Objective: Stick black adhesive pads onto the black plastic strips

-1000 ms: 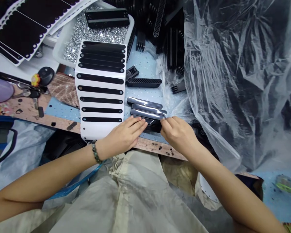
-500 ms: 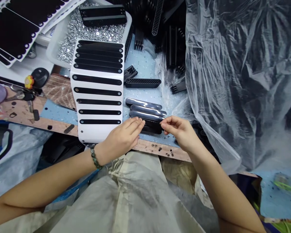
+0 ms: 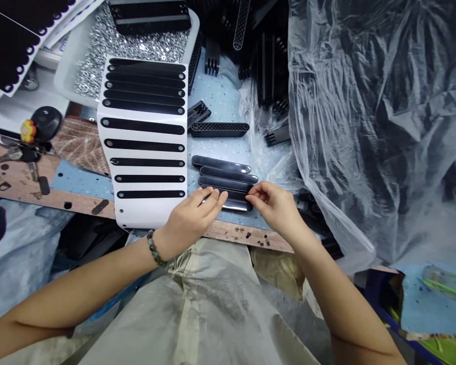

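Saw, at the far left, black die-cut sheets (image 3: 3,45) hanging over the top corner, and below them a bunch of keys (image 3: 19,152) beside a round black fob (image 3: 45,121) on the wooden bench (image 3: 15,185). Noted next a white tray (image 3: 63,76) heaped with small silver rings. Found a white backing sheet (image 3: 144,215) leaning from that tray down to the bench edge, carrying a ladder of narrow black strips (image 3: 144,144), crowded at the top, spaced apart lower down. Met the left hand (image 3: 190,218) just right of the sheet's lower corner, bead bracelet (image 3: 155,249) at the wrist, palm down and open, fingers stretched flat with the tips pressing the left end of the front piece (image 3: 233,204). Took that front piece for the nearest of a short row of glossy black oblong pieces (image 3: 224,175), laid side by side and touching on the blue dotted mat (image 3: 224,101), close to the bench edge and between the two hands. Spotted a black mesh bar (image 3: 218,130) lying alone just beyond the row. Found the right hand (image 3: 275,208) curled, thumb and forefinger pinched shut on the right end of the front piece. Ended, at the far right, on a big clear plastic bag (image 3: 365,126), crumpled, with dark parts dimly visible inside
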Available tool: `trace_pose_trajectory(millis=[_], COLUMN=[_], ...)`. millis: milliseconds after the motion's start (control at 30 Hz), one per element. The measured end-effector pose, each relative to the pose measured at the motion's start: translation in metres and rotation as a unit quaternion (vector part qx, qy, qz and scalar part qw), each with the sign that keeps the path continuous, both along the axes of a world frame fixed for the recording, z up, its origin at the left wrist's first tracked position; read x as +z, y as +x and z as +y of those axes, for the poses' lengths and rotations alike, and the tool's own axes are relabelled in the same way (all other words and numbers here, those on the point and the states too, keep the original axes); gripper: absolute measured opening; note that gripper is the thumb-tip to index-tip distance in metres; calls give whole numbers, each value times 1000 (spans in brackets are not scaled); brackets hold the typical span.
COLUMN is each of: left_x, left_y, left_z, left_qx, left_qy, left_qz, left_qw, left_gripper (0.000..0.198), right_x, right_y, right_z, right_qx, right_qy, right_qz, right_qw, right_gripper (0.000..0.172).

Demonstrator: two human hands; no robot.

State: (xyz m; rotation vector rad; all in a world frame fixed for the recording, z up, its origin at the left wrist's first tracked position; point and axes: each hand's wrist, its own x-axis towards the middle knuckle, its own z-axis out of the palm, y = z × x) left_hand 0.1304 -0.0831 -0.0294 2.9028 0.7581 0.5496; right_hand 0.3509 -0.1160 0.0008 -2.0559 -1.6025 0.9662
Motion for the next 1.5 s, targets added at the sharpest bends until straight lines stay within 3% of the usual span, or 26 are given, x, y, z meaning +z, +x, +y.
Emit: trace_pose_trajectory(millis=[267, 333, 433, 567, 667, 800, 900, 1067, 1200, 1267, 1367, 1500], left_x=[-12, -14, -16, -11, -3, 10, 13, 12, 16, 21, 33, 42], left_y=[-4, -5, -5, -5, -5, 4, 17, 33, 37, 37, 34, 34], left_z=[-6, -8, -9, -15, -13, 13, 40, 58, 57, 59, 60, 46], left_qx=[-2, 0, 3, 24, 53, 50, 28, -10, -2, 13, 33, -36], left_qy=[-30, -16, 1, -9, -38, -65, -99, -130, -136, -164, -271, -398], left_qz=[6, 5, 7, 24, 29, 37, 75, 106, 106, 86, -1, -141], left_qw=[1000, 1000, 1000, 999, 997, 996, 992, 986, 985, 983, 962, 906], left_gripper=[46, 45, 45, 45, 54, 96, 116, 97, 93, 98, 106, 105], right_x=[-3, -4, -6, -13, -26, -46, -55, -51, -39, -36, -36, -31], right_y=[6, 10, 10, -7, -22, -34, -37, -34, -26, -22, -21, -33], right_z=[-2, -8, -22, -48, -61, -58, -46, -29, -37, -44, -43, -17], right_qx=[10, -7, -52, -22, -1, 0, 15, 36, 38, -23, -112, -40], right_qy=[20, 56, 149, 237, 228, 193, 157, 133, 166, 209, 259, 270], right_qz=[-107, -137, -139, -135, -142, -156, -175, -202, -106, -34, 107, 286], right_qw=[994, 989, 978, 962, 963, 969, 972, 970, 980, 977, 953, 918], right_gripper=[18, 20, 7, 20, 47, 92, 91, 84, 79, 74, 76, 101])
